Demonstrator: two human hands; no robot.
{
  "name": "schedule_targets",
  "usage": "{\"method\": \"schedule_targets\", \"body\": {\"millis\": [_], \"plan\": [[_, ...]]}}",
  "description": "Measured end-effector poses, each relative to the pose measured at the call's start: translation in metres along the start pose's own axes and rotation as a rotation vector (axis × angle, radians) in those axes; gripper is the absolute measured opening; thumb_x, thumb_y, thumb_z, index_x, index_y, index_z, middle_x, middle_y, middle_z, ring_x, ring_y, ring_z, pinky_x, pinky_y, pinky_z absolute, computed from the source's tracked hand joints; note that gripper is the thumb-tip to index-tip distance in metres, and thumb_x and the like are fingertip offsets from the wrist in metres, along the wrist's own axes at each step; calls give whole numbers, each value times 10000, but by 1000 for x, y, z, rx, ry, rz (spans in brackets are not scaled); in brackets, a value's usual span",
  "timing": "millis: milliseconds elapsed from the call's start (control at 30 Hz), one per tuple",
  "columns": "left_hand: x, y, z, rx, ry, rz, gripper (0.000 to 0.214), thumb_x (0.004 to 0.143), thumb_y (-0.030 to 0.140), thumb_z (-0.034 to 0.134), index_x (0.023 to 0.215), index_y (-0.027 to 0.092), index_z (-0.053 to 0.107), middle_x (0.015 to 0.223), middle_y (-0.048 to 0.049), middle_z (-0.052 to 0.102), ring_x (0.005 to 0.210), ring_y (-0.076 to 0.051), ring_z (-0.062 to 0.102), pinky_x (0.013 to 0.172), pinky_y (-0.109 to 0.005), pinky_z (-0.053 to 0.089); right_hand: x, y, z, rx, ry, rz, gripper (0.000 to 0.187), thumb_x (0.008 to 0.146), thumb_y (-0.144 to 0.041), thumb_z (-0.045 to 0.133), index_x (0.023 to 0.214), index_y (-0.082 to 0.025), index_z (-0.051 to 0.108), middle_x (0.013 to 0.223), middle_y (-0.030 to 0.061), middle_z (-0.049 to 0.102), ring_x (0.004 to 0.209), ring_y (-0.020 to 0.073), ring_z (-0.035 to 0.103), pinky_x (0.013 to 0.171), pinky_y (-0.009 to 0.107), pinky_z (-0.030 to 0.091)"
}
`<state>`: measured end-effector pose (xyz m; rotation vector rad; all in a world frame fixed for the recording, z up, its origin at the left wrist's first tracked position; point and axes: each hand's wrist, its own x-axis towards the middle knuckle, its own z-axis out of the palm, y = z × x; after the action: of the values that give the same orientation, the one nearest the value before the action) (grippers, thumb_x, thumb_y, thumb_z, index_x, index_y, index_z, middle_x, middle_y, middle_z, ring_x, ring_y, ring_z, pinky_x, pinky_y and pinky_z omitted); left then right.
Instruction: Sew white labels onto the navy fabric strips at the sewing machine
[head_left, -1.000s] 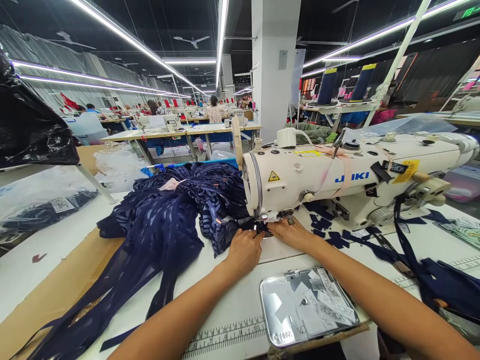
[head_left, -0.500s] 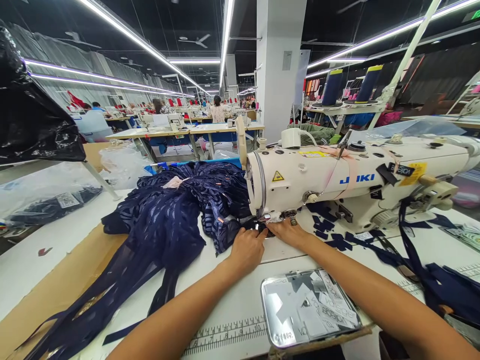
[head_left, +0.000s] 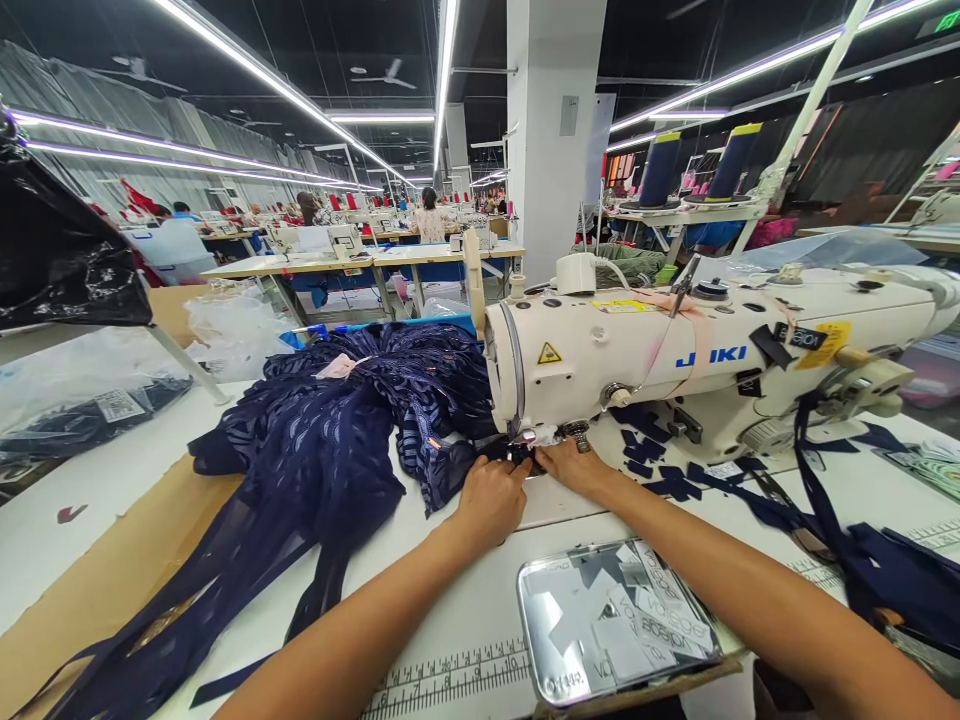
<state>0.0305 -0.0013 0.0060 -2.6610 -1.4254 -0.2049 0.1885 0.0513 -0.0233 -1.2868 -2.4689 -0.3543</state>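
Observation:
A cream JUKI sewing machine [head_left: 675, 365] stands across the white table [head_left: 465, 600]. A dark navy patterned garment [head_left: 337, 440] is heaped to its left, with its edge drawn under the needle area. My left hand [head_left: 491, 497] presses that navy edge just left of the presser foot, fingers curled on the cloth. Just right of the foot, my right hand [head_left: 576, 466] rests flat on the machine bed, fingertips touching the same piece. The needle itself is hidden behind my fingers.
A metal tray [head_left: 611, 620] of white printed labels lies near the front edge. Navy strips and scraps [head_left: 825, 520] trail under the machine arm to the right. Brown card [head_left: 105, 580] lies at the left. Thread cones [head_left: 660, 170] stand behind; other people work at distant tables.
Both hands stay at the presser foot with only slight shifts. The view wobbled a little; the garment heap looks the same.

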Motion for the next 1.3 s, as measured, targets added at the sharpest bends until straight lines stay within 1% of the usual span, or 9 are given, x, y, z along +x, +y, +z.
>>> {"method": "schedule_targets", "body": {"millis": [267,433,667,833,967,1067,1133,1200,1300], "plan": [[1,1,-3,39,-42,4,411,787,107,405,1183,101,516,879,-118,649,808,-228,595,771,-373,403,-3,16,-2,-22,157,55,251,801,-150,420,674,-150,636,754,101,655,743,205,569,740,328,408],[0,2,-3,40,-48,15,416,796,103,389,1196,85,504,873,-125,645,807,-231,595,778,-380,397,-6,23,-1,-9,163,119,227,776,-241,459,635,-150,612,647,79,625,667,201,553,667,311,412],[-1,1,0,35,-38,14,414,796,109,393,1194,91,506,867,-129,644,812,-228,592,778,-378,395,-6,27,-5,-44,235,154,197,737,-155,436,660,-148,617,660,83,625,656,198,546,686,321,405],[-1,1,1,10,-13,22,415,794,113,386,1190,83,507,873,-139,644,815,-231,587,791,-392,391,-11,18,-7,14,229,-14,280,838,-227,412,710,-153,650,739,104,645,763,217,569,756,349,404],[-3,-1,4,-23,28,38,406,768,101,394,1149,101,534,851,-124,640,785,-218,582,768,-379,402,-13,11,-6,137,99,-139,269,876,-250,406,940,-197,661,798,65,673,771,180,590,726,299,427],[-5,-7,4,-181,213,14,282,742,87,396,918,147,607,764,-78,605,765,-194,567,741,-344,416,-11,10,-7,187,7,-160,251,872,-232,426,977,-193,650,807,52,677,731,165,598,675,269,433],[-3,-13,4,-382,419,-109,196,715,86,400,803,162,558,804,-66,576,795,-177,555,731,-315,432,-10,9,-9,196,-16,-150,240,869,-227,433,950,-182,654,776,52,673,690,161,594,643,260,428],[3,-22,3,-651,545,-270,210,690,78,386,849,169,488,911,-63,562,822,-151,553,725,-285,453,-9,8,-11,216,-26,-138,233,868,-215,432,921,-177,656,742,43,666,645,149,585,616,247,419],[14,-40,0,-1029,412,-346,351,660,53,360,985,171,417,1056,-62,557,923,-124,554,800,-270,462,-8,7,-13,232,-16,-133,220,863,-199,436,898,-182,652,746,32,667,635,141,580,619,241,411]]}}
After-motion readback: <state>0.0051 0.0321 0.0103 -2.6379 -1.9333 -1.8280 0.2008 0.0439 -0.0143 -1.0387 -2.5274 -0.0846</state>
